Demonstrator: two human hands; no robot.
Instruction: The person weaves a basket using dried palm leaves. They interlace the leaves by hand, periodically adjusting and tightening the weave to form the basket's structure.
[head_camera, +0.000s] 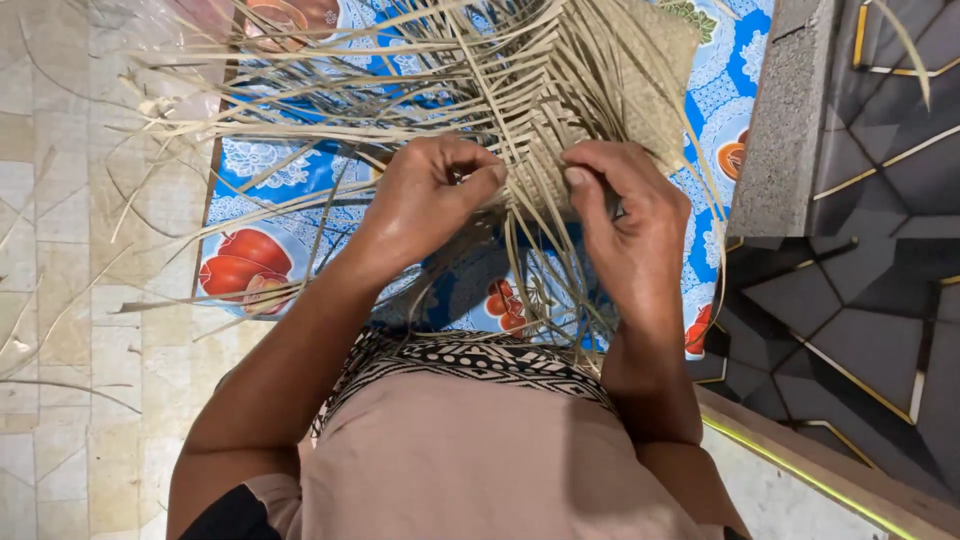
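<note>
Over blue cloth (250, 165) | left hand (425, 200), right hand (630, 225) pinch woven strips (540, 110) | fingertips hidden

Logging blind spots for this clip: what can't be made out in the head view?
- Left hand fingertips: curled into the palm-leaf strips, so the grip is hidden.
- Right hand fingers: tucked behind the woven mat.
- Mat's far end: cut off by the top edge.
- Blue patterned cloth: mostly covered by strips and arms.
</note>
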